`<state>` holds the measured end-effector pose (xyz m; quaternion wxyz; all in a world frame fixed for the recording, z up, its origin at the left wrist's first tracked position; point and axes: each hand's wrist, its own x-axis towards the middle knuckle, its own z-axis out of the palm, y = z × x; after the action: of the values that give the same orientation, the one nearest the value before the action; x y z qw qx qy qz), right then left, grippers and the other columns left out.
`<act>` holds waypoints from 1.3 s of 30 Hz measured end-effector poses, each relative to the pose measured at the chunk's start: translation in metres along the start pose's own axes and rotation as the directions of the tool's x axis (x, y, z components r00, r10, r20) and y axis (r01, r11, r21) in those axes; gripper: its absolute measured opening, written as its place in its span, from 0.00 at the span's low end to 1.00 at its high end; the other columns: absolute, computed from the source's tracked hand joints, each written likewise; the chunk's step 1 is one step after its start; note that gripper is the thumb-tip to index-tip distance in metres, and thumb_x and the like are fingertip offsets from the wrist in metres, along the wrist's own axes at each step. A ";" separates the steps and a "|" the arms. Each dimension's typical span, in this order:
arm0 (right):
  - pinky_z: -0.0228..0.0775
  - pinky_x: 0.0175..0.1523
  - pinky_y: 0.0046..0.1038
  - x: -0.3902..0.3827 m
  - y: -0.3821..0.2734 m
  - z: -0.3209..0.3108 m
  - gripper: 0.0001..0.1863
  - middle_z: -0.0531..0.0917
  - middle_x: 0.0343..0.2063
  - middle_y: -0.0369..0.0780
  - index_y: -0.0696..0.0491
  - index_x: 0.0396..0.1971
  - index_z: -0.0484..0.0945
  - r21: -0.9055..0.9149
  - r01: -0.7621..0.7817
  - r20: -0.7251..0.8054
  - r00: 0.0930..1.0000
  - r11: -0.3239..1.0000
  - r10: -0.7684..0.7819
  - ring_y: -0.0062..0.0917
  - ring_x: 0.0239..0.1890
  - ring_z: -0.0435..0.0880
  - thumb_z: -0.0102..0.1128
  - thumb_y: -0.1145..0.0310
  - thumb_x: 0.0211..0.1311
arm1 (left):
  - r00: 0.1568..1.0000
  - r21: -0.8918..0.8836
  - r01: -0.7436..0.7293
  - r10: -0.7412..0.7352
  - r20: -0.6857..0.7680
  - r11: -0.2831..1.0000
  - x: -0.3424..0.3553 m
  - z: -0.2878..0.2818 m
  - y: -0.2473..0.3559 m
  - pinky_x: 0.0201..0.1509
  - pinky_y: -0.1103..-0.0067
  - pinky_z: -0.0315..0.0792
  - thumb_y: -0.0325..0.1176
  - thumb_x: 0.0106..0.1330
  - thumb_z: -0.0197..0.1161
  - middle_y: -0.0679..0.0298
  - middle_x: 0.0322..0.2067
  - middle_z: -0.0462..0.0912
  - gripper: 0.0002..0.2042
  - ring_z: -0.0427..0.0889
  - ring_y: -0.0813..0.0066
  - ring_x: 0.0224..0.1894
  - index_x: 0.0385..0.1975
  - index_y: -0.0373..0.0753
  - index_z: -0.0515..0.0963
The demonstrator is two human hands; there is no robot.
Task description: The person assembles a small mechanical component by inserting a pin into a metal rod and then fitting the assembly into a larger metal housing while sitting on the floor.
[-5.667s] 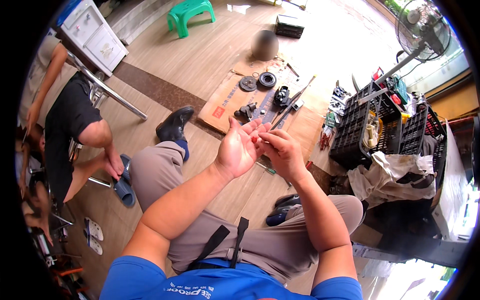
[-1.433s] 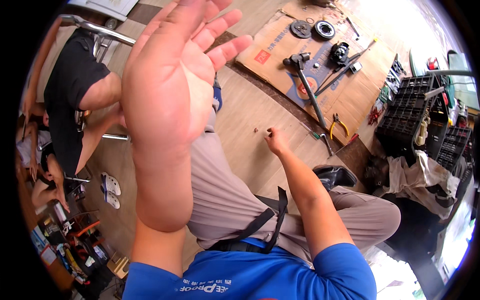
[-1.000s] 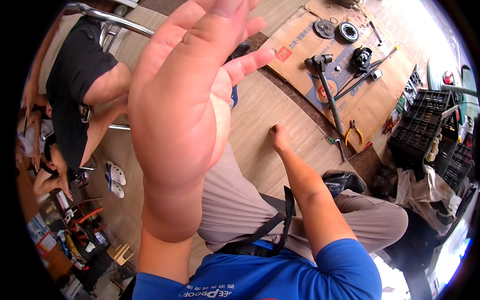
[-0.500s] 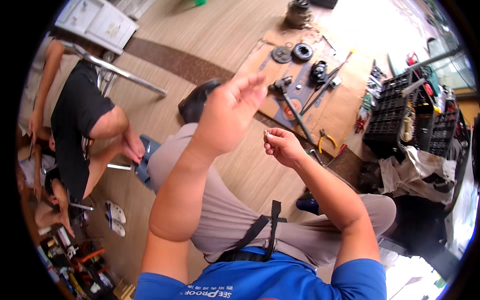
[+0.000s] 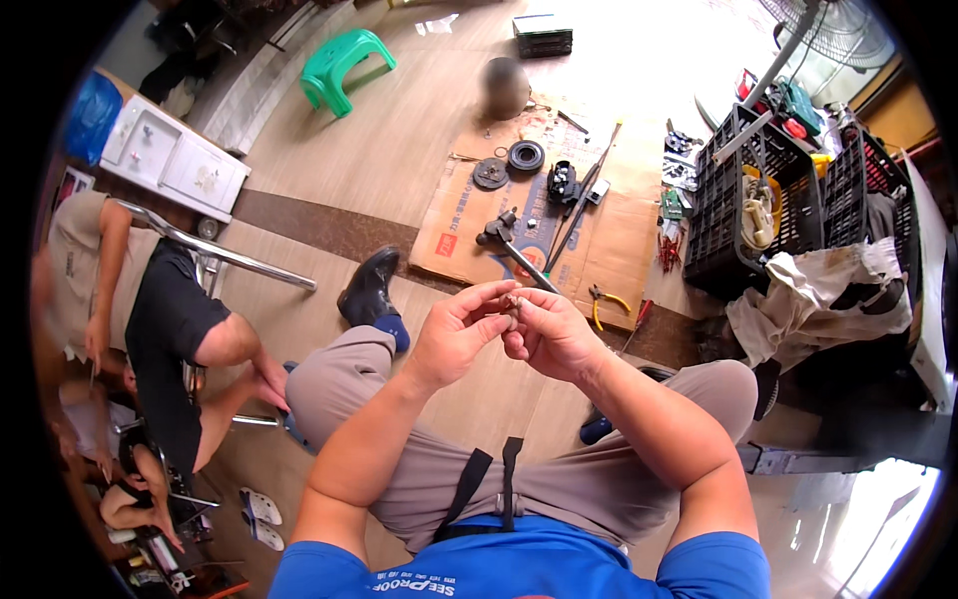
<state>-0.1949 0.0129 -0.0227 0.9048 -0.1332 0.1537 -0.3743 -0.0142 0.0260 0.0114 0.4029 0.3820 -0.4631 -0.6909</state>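
My left hand (image 5: 455,337) and my right hand (image 5: 555,334) meet in front of my lap. Their thumbs and fingertips pinch together on a small brownish part (image 5: 512,310), mostly hidden by the fingers, so its kind cannot be made out. Just beyond lies a long-handled black hammer-like tool (image 5: 502,230), its handle running toward my right hand. Yellow-handled pliers (image 5: 611,304) rest to the right on a flattened cardboard sheet (image 5: 469,222).
The cardboard carries a black ring (image 5: 526,156), a grey disc (image 5: 490,174) and a dark mechanical part (image 5: 564,183). Black crates (image 5: 714,215) stand at right. A green stool (image 5: 339,72) is far left; a seated person (image 5: 165,295) is at left, beside a metal bar (image 5: 225,250).
My raised left hand has come down and joined my right hand at the small part. My view has shifted, bringing the green stool fully into sight.
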 end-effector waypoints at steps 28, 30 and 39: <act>0.69 0.27 0.19 0.000 0.008 -0.011 0.12 0.81 0.27 0.35 0.55 0.39 0.78 -0.163 -0.020 -0.189 0.982 0.986 -0.012 0.18 0.24 0.78 0.53 0.62 0.71 | 0.971 -0.050 0.037 -0.047 -0.235 0.998 0.010 0.013 -0.014 0.31 0.81 0.76 0.31 0.74 0.51 0.64 0.26 0.78 0.11 0.78 0.79 0.26 0.40 0.31 0.78; 0.69 0.26 0.18 0.001 0.005 -0.010 0.11 0.81 0.26 0.35 0.56 0.37 0.78 -0.317 0.008 -0.249 0.964 0.948 -0.092 0.17 0.23 0.78 0.52 0.63 0.71 | 0.969 -0.056 -0.044 0.029 -0.245 0.997 0.010 0.014 -0.015 0.36 0.81 0.76 0.32 0.74 0.52 0.64 0.28 0.80 0.11 0.80 0.78 0.31 0.40 0.31 0.78; 0.71 0.31 0.18 -0.002 -0.011 0.002 0.07 0.82 0.27 0.34 0.58 0.40 0.79 -0.865 0.160 -0.017 0.938 0.475 -0.347 0.14 0.27 0.78 0.57 0.72 0.67 | 0.931 0.310 0.025 0.091 -0.354 0.950 0.004 0.005 -0.025 0.42 0.83 0.73 0.29 0.71 0.56 0.65 0.31 0.82 0.08 0.79 0.81 0.35 0.36 0.32 0.79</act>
<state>-0.2020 0.0072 -0.0164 0.6368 -0.5443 0.3812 -0.3910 -0.0251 0.0302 -0.0118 0.4283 0.5538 -0.4893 -0.5200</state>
